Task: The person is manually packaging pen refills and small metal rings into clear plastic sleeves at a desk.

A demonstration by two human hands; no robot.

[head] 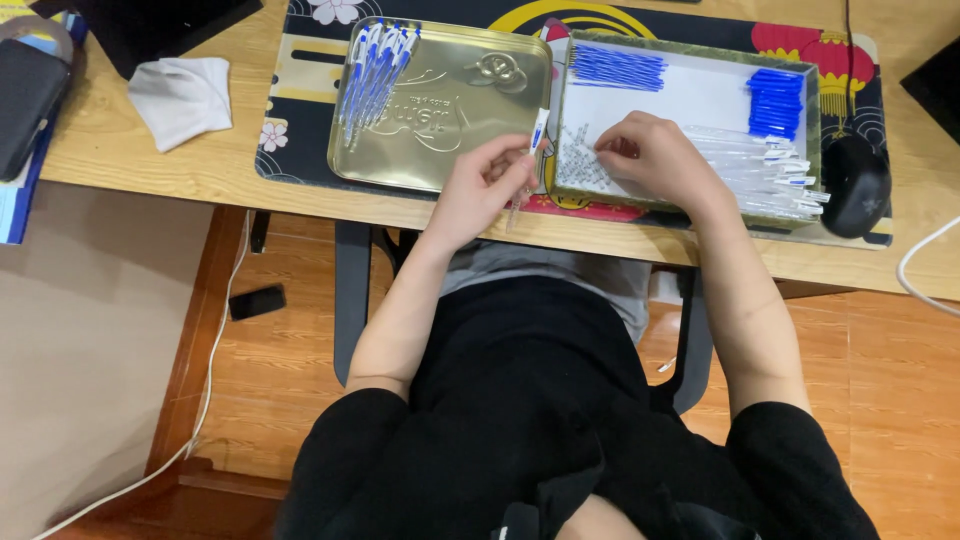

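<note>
1. Clear plastic with a blue-and-white end: that's the pen [533, 150], standing nearly upright over the table's near edge, between the two trays.
2. Left hand [478, 185] has it, fingers pinched around the lower barrel. It looks light, stiff and a bit slick, so I'd judge a fingertip grip at mid-barrel is the steady place; the thin tip end seems the part most likely to slip or flex.
3. Right hand [655, 158] sits at 3 o'clock from the pen, fingers curled and pressed down onto a heap of tiny pale parts [583, 160] in the white tray [690, 95]; whether it is pinching one, I cannot tell.
4. Inside that tray: blue refills [618, 67] in a row at 12 o'clock, a stack of blue caps [777, 102] at 2 o'clock, clear barrels [765, 172] fanned at 3 o'clock.
5. Over at 10 o'clock of the pen, a gold tin lid [440, 105], rectangular with rounded corners and embossed lettering, holds finished pens [375, 70] bunched in its far-left corner.
6. Under both lies a dark desk mat [300, 90] printed with flowers and red lanterns.
7. Farther out: a black mouse [856, 185] at 3 o'clock, a white cloth [183, 97] at 9 o'clock.
</note>
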